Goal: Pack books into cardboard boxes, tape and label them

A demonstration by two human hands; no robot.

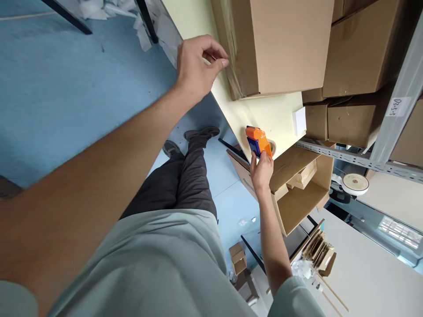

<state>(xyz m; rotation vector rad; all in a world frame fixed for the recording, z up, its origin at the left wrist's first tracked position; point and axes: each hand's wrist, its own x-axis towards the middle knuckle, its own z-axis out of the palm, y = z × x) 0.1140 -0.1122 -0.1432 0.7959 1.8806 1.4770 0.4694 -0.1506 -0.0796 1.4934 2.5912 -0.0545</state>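
My left hand (198, 66) is raised beside the taped edge of a large closed cardboard box (291, 44). Its fingers are curled and the thumb meets the index finger in a pinch; anything between the tips is too small to make out. Gripped in my right hand (262, 171) is an orange and blue tape dispenser (259, 140), held over the near edge of the pale yellow table (261, 110). Clear tape runs along the box's left side. A tape roll (272, 147) lies partly hidden behind the dispenser.
On the table is a small white box (299, 121). An open cardboard box (300, 204) holding smaller boxes stands past the table's end. Stacked cartons (360, 48) fill a metal shelf (401, 92) at the right. Black table legs and white scraps (95, 9) are at upper left.
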